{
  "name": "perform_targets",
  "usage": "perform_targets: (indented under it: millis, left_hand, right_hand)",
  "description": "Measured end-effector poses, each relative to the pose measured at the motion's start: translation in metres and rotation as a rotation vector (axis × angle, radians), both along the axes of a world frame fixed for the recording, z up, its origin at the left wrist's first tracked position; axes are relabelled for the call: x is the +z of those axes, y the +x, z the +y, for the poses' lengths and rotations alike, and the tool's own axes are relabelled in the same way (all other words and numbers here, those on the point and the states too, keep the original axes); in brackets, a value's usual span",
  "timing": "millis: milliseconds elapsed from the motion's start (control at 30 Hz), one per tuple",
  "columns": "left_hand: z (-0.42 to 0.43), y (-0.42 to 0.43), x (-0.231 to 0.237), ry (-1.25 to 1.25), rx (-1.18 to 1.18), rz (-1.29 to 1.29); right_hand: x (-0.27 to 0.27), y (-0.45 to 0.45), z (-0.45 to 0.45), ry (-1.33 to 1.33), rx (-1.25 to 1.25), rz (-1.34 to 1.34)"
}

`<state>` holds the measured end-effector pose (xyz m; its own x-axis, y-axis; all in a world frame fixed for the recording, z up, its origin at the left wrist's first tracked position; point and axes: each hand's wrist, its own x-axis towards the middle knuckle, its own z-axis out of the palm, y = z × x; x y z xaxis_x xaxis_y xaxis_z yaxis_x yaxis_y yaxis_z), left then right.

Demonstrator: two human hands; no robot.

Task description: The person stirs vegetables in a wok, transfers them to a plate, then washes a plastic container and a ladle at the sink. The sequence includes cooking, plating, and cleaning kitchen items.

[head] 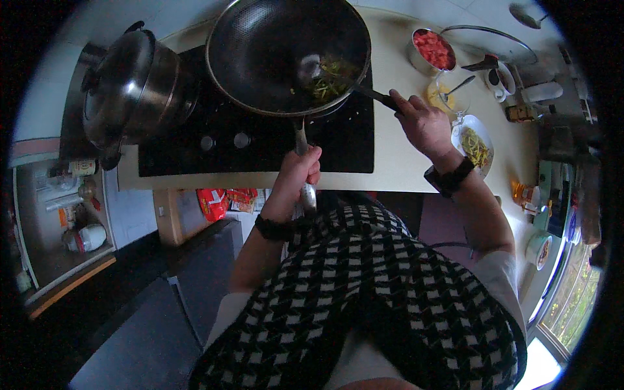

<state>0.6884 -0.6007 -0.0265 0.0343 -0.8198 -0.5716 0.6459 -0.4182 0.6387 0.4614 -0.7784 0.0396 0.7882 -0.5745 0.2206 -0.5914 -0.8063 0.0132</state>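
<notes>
My left hand (pixel 298 173) grips the metal handle (pixel 301 139) of a dark wok (pixel 258 58) with a dimpled inner surface. The wok is over a black glass cooktop (pixel 175 156). In its right part lie green vegetable shreds (pixel 324 87). My right hand (pixel 425 123) holds the black handle of a cooking utensil (pixel 382 99), whose shaft crosses the wok's right rim. The utensil's head appears to lie among the shreds, though steam or glare blurs it. A white plate (pixel 489 157) bearing more green shreds sits just right of my right wrist.
A lidded steel pot (pixel 131 92) stands left of the wok. On the right of the counter are a steel bowl of red chopped food (pixel 431 51), a glass bowl (pixel 441 97) with yellow contents and a spoon, a mug (pixel 502 80) and a standing lid (pixel 492 31). A drawer (pixel 48 234) hangs out at left.
</notes>
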Motion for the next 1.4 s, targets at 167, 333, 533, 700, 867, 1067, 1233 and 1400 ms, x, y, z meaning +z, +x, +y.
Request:
perform_targets:
  millis: [167, 333, 533, 700, 867, 1067, 1233, 1400]
  left_hand:
    - [0.008, 0.003, 0.004, -0.017, 0.013, -0.106]
    - [0.018, 0.010, 0.017, -0.033, 0.009, -0.260]
    - [0.028, 0.010, 0.045, -0.121, 0.005, -0.300]
    - [0.038, -0.013, 0.057, -0.165, -0.051, -0.419]
    - [0.043, -0.058, 0.060, -0.173, -0.092, -0.430]
    - [0.042, -0.151, 0.062, -0.129, -0.117, -0.515]
    - [0.042, -0.248, 0.060, -0.145, -0.068, -0.498]
    - [0.028, -0.324, 0.051, -0.118, -0.036, -0.597]
  right_hand:
    - [0.004, -0.007, 0.009, 0.047, -0.004, -0.040]
    - [0.021, -0.016, 0.029, 0.068, -0.087, -0.066]
    - [0.019, -0.003, 0.042, 0.070, -0.019, -0.236]
    - [0.030, -0.058, 0.045, -0.037, -0.051, -0.188]
    - [0.031, -0.127, 0.052, -0.028, -0.124, -0.217]
    - [0.015, -0.205, 0.046, 0.115, -0.196, -0.402]
    - [0.005, -0.289, 0.034, 0.177, -0.230, -0.405]
    - [-0.001, -0.366, 0.035, 0.270, -0.286, -0.423]
